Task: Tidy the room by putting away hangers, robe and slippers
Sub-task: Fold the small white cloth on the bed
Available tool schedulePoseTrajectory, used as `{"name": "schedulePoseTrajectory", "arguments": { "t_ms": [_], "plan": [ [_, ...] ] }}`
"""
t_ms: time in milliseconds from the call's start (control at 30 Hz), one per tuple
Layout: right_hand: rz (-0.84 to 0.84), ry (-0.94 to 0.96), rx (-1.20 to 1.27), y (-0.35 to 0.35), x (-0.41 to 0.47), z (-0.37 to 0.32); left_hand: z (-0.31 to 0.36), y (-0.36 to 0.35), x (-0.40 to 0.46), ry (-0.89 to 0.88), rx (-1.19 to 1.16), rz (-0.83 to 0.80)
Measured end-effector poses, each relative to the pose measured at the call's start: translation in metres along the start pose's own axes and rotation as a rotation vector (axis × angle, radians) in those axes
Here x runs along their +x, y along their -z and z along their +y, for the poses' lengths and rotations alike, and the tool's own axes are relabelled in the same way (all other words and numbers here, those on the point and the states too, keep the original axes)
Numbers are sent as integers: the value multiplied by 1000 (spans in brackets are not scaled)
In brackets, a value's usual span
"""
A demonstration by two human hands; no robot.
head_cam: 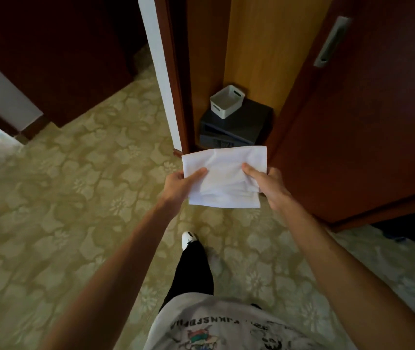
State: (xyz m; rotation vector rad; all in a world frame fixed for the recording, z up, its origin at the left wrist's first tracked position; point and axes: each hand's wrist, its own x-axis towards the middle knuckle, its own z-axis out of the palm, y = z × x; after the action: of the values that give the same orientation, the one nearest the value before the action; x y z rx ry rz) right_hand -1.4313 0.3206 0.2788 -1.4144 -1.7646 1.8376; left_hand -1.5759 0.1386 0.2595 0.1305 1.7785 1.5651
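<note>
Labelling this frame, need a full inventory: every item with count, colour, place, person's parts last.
folded cloth: 1, white, held in front of the open closet
bin: 1, white, on top of the safe
safe: 1, dark grey, closet floor
sliding door: 1, reddish brown, right
door handle: 1, silver, recessed in that door
carpet: 1, beige floral, floor
left hand: 1, grips cloth's left edge
right hand: 1, grips cloth's right edge
shoe: 1, white, on carpet

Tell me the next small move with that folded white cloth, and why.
Probably carry the folded white cloth forward into the open closet. Both the left hand and right hand grip it just before the opening, where a white bin sits on a dark safe.
</note>
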Motion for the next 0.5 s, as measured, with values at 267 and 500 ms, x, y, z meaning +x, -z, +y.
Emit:
{"name": "schedulePoseTrajectory", "arguments": {
  "t_ms": [267,500],
  "plan": [
    [149,-40,59,-61,155,-57,67,4,175,47,-28,-56],
    [199,-92,106,-78,292,-74,81,-21,318,121,-40,-103]
  ]
}}
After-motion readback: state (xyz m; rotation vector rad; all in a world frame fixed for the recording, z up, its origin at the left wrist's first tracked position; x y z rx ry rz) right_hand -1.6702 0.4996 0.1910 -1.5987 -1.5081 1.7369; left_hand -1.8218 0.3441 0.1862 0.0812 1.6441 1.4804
